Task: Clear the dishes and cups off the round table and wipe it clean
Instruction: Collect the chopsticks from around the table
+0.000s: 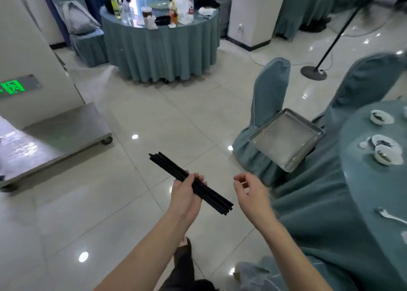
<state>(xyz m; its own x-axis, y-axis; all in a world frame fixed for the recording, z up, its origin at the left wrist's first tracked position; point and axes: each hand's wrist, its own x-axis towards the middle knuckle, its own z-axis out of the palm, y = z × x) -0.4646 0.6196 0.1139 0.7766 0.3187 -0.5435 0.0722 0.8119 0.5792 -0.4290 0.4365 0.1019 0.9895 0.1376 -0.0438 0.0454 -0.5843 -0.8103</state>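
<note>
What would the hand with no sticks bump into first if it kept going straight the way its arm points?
Probably the black chopsticks gripped by the left hand. The right hand points up and leftward towards them, though depth is hard to judge.

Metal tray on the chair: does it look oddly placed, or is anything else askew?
Yes. The metal tray sits tilted on the covered chair's seat, one corner overhanging toward the floor, so it may slide off. Nothing else stands out.
</note>
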